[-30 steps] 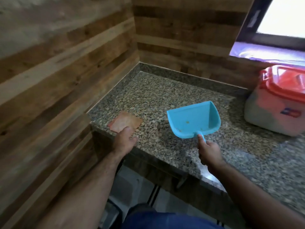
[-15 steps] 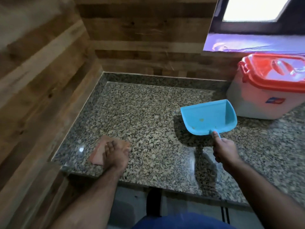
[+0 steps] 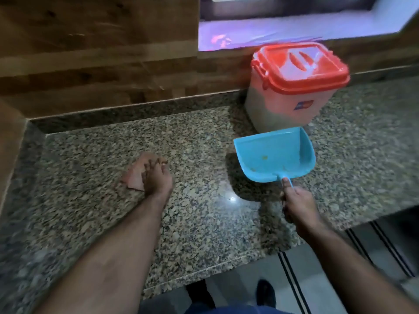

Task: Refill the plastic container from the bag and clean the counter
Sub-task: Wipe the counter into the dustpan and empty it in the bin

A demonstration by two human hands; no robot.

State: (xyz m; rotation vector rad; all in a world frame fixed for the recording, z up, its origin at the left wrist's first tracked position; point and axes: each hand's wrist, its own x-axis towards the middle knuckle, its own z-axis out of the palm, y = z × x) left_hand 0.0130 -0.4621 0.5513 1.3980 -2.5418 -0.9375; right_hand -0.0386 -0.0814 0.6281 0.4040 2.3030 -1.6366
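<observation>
A plastic container (image 3: 283, 107) with a closed red lid (image 3: 301, 64) stands at the back of the speckled granite counter (image 3: 204, 223). In front of it lies a blue dustpan (image 3: 274, 157) holding a few small yellow crumbs; my right hand (image 3: 297, 207) grips its handle. My left hand (image 3: 156, 175) presses flat on a pinkish cloth (image 3: 133, 177) on the counter, left of the dustpan. No bag is in view.
Wooden plank walls (image 3: 97, 64) close the counter at the back and on the left. A window sill (image 3: 283, 30) runs behind the container. The counter's front edge drops to a tiled floor (image 3: 328, 268) with dark stripes at lower right.
My left hand has slid the cloth rightwards from the counter's left edge toward the dustpan. The view has swung right, bringing the container fully into sight. The dustpan stays held.
</observation>
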